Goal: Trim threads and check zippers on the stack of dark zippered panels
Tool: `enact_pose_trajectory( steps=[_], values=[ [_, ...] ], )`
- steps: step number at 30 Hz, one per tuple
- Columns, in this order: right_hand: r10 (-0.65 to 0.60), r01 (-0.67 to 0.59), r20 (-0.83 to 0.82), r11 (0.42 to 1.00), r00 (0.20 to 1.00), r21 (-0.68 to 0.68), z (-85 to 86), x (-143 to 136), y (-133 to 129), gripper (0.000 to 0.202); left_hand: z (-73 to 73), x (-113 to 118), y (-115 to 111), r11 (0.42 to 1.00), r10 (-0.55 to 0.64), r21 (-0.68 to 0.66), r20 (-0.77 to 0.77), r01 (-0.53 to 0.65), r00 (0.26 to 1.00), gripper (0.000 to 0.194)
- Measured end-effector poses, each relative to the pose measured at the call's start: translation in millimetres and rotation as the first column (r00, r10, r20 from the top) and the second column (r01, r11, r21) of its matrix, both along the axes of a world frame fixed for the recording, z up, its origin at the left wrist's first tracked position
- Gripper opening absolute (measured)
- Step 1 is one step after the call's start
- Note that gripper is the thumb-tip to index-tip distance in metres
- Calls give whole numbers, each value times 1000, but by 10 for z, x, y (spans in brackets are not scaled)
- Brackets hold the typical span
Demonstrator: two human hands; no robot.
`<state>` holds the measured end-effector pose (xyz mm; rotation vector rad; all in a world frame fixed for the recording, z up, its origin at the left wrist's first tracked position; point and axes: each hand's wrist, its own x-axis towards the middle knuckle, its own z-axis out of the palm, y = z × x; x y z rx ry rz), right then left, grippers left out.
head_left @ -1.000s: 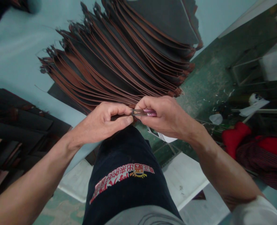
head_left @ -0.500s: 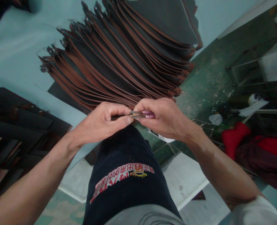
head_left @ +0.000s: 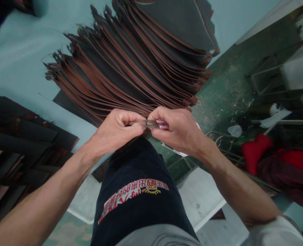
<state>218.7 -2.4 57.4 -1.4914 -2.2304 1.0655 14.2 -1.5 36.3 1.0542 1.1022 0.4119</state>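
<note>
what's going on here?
A person in a dark printed apron works with both bare hands close together. The right hand holds a small purple-handled cutting tool, its blades at the fingertips of the left hand, which pinches a dark piece, mostly hidden. Just beyond, dark, brown-edged sheets lie fanned on a pale blue surface.

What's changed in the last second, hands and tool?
Left hand and wrist shifted slightly right and up in view, the gap between thumb and forefinger narrowing. Right wrist edged left, exposing more behind it. Nothing visibly taken up or let go.
Same: right hand holds the small metal snips with purple handles, blades at the left fingertips; fanned stack of dark, brown-edged sheets looks the same.
</note>
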Motion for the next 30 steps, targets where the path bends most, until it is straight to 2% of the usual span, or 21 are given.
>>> enact_pose_trajectory(
  steps=[8,17,22,30],
  values=[
    [9,-11,-128,1000,992,-17,-88,21,64,12,-47,36,-21,995,85,-52,-9,-86,996,12],
    [34,-52,-174,993,984,-102,-101,63,104,5,47,10,13,998,1,61,-24,0,1000,14],
    [43,-54,-164,997,986,-63,-93,79,87,7,58,-17,20,994,-41,99,9,40,999,15],
    [77,-61,-181,994,981,91,-55,110,27,7,-14,-82,20,979,-113,179,79,97,990,22]
  ],
)
